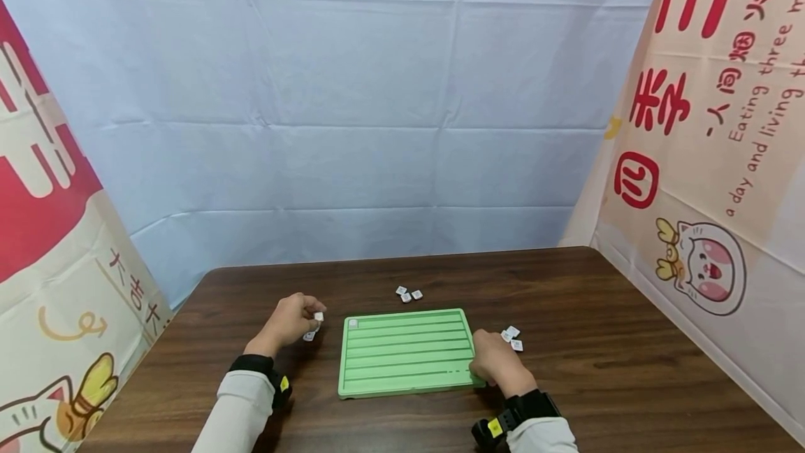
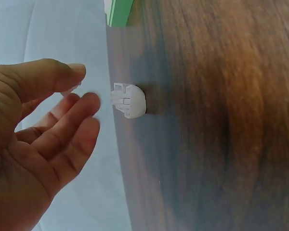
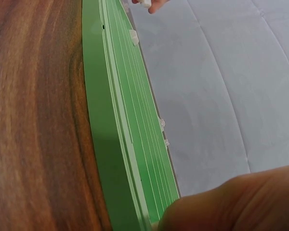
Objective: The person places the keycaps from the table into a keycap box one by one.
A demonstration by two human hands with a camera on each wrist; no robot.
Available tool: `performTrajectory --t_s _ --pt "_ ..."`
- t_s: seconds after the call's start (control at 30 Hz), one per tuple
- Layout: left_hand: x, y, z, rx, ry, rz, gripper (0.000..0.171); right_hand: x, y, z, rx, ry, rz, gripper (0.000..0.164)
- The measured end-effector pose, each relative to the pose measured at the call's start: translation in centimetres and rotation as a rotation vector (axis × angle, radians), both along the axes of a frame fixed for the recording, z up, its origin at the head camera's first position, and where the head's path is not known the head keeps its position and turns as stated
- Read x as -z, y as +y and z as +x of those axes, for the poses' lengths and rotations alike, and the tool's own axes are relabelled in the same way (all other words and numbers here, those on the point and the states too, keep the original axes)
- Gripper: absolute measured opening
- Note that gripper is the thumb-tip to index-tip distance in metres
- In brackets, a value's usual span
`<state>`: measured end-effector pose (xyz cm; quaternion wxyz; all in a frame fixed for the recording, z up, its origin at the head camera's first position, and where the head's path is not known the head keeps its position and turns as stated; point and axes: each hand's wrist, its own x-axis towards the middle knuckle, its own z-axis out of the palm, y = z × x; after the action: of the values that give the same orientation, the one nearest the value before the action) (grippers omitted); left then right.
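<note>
A green ridged board lies flat on the table, with one white tile in its far left corner. Left of the board, my left hand pinches another small white tile between thumb and fingers. Just below that hand, small white tiles sit on the table in the left wrist view. My right hand grips the board at its right edge near the front corner, its fingers curled there. Part of this grip is hidden behind the hand in the right wrist view.
Beyond the board's far edge lie several white tiles. More white tiles rest to the right, just past my right hand. A pale blue cloth hangs behind the brown wooden table, with printed cloths at both sides.
</note>
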<state>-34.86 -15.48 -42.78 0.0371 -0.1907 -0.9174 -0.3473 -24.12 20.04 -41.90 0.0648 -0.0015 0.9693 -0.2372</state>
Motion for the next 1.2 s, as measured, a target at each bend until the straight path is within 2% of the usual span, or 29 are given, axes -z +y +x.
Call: performTrajectory --t_s 0.13,0.33,0.93,1.2 --pt "0.07 -0.03 0.05 0.009 0.021 -0.011 0.018 -0.08 -0.08 0.07 0.000 -0.001 -0.004 0.014" --pt "0.19 -0.06 -0.09 0.025 0.009 0.018 0.015 -0.17 -0.07 0.09 -0.001 0.000 -0.003 0.016" --pt "0.49 0.08 -0.17 -0.017 -0.028 0.078 0.016 -0.28 -0.06 0.11 -0.008 -0.001 0.006 0.014" --pt "0.39 0.00 -0.04 -0.002 -0.012 0.075 0.013 -0.25 -0.03 0.14 -0.004 0.010 0.003 0.013"
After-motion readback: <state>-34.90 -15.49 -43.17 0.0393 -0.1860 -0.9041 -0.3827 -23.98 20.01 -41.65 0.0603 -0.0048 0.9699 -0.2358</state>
